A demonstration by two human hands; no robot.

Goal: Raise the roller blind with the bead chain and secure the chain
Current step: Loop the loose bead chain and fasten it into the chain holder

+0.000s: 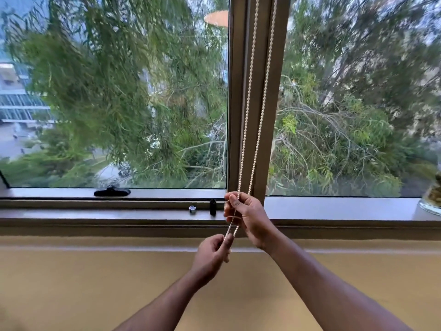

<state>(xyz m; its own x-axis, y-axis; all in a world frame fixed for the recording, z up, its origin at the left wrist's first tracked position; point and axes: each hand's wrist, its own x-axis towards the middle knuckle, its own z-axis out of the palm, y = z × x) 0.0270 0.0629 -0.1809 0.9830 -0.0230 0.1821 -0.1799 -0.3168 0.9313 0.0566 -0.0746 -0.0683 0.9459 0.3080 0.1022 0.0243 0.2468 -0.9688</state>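
Note:
A white bead chain (253, 115) hangs in two strands down the brown window post (238, 91) between two panes. My right hand (248, 218) grips both strands at sill height. Just below it, my left hand (212, 254) pinches the bottom of the chain loop between thumb and fingers. The roller blind itself is out of view above the frame; both panes show uncovered glass with trees outside.
On the sill to the left of my hands stand a small black clip (212, 207) and a small silver fitting (192, 209). A black window handle (112, 191) lies further left. A glass jar (432, 199) sits at the sill's right end. A yellow wall (95, 283) runs below.

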